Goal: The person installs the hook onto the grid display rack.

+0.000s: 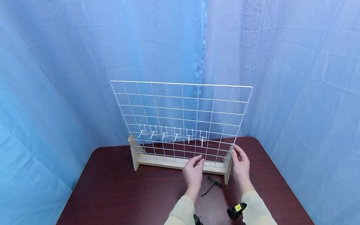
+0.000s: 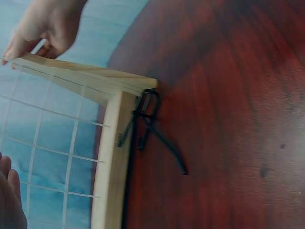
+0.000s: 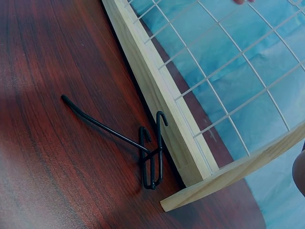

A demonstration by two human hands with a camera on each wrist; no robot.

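A white wire grid panel [image 1: 174,108] stands upright in a pale wooden base [image 1: 163,160]. Along one of its wires hang several white hooks [image 1: 177,136], side by side. My right hand [image 1: 242,164] grips the top of the wooden side piece [image 2: 86,69] at the panel's right edge, thumb in front. In front of the grid, near its lower middle, my left hand [image 1: 193,175] is raised with loosely bent fingers and nothing visible in them. A black wire hook [image 3: 151,157] with a long prong lies on the table, close to the base's right front corner.
A dark red-brown wooden table [image 1: 112,193] carries the rack. Blue curtains [image 1: 84,62] hang close behind it and along both sides. Another wooden side piece [image 1: 134,153] supports the panel's left end. Black wrist cameras [image 1: 237,211] sit at the pale sleeves.
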